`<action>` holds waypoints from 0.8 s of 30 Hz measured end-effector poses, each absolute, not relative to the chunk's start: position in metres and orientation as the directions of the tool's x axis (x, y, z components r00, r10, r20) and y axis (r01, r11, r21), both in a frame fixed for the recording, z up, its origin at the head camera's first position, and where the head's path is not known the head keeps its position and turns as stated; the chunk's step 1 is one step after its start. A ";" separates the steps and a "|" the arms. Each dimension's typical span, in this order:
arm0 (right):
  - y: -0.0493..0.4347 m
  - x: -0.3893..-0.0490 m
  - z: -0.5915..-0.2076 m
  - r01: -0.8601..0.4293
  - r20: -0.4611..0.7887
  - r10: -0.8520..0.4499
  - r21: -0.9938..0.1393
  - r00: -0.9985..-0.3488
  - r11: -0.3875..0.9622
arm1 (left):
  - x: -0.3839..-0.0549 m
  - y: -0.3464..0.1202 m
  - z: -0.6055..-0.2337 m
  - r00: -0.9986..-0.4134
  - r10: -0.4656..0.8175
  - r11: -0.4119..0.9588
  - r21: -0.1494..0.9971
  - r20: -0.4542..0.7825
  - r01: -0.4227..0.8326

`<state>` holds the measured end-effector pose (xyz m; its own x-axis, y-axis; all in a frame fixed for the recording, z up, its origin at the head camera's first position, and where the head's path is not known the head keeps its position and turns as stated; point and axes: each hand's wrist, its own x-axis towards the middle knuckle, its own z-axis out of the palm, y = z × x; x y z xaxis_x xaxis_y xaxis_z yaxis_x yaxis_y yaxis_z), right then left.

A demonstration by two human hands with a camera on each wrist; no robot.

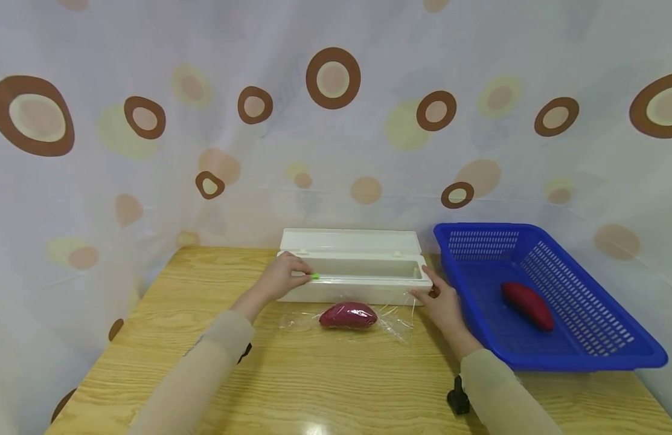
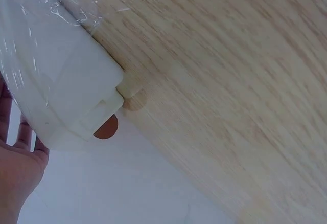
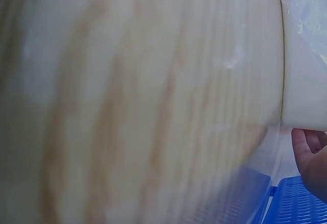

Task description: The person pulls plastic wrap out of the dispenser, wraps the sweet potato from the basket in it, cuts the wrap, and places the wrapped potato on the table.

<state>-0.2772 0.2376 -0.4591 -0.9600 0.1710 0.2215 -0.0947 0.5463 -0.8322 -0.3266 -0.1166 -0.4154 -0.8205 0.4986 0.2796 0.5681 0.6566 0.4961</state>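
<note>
A white cling film dispenser box (image 1: 357, 292) stands lengthwise on the table with its lid (image 1: 352, 241) raised. My left hand (image 1: 278, 278) pinches a small bright green slide cutter (image 1: 315, 276) at the left part of the box's front edge. At the opposite end, my right hand (image 1: 443, 303) grips the box's right corner, thumb at the front. Just before the box lies a dark red sweet potato (image 1: 348, 315) on clear cling film (image 1: 394, 321). In the left wrist view, fingers of the left hand (image 2: 23, 165) show beyond the box (image 2: 66, 70); the cutter is hidden there.
To the right stands a blue plastic basket (image 1: 564, 362), close beside my right forearm, with another red sweet potato (image 1: 528, 306) inside. A patterned curtain (image 1: 336, 157) hangs behind the wooden table (image 1: 325, 386).
</note>
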 end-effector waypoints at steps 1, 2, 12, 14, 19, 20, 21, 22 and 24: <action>0.238 -0.277 -0.459 -0.095 0.221 0.169 -0.833 -0.961 0.545 | -0.327 -0.117 -0.415 -0.819 0.500 0.654 0.497 0.280 0.570; 0.238 -0.277 -0.459 -0.097 0.221 0.168 -0.834 -0.961 0.544 | -0.326 -0.118 -0.414 -0.819 0.502 0.651 0.502 0.278 0.569; 0.238 -0.277 -0.459 -0.095 0.226 0.174 -0.830 -0.958 0.550 | -0.325 -0.123 -0.412 -0.798 0.527 0.666 0.441 0.292 0.602; 0.238 -0.277 -0.459 -0.091 0.221 0.176 -0.831 -0.959 0.549 | -0.324 -0.125 -0.412 -0.800 0.527 0.664 0.448 0.287 0.599; 0.239 -0.276 -0.458 -0.085 0.216 0.178 -0.831 -0.960 0.549 | -0.324 -0.129 -0.413 -0.796 0.527 0.654 0.456 0.298 0.604; 0.239 -0.276 -0.458 -0.085 0.216 0.178 -0.831 -0.960 0.550 | -0.324 -0.131 -0.413 -0.798 0.523 0.654 0.459 0.298 0.601; 0.239 -0.276 -0.458 -0.084 0.214 0.178 -0.832 -0.960 0.549 | -0.323 -0.133 -0.414 -0.802 0.519 0.656 0.463 0.296 0.596; 0.239 -0.276 -0.458 -0.084 0.213 0.176 -0.832 -0.961 0.548 | -0.323 -0.134 -0.415 -0.805 0.516 0.655 0.470 0.294 0.592; 0.238 -0.276 -0.458 -0.084 0.209 0.171 -0.834 -0.963 0.545 | -0.323 -0.138 -0.415 -0.805 0.515 0.654 0.472 0.296 0.592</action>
<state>-0.2759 0.2384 -0.4584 -0.9629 0.1711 0.2086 -0.0839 0.5449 -0.8343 -0.3228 -0.1382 -0.4153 -0.8047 0.5146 0.2961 0.5917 0.6538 0.4717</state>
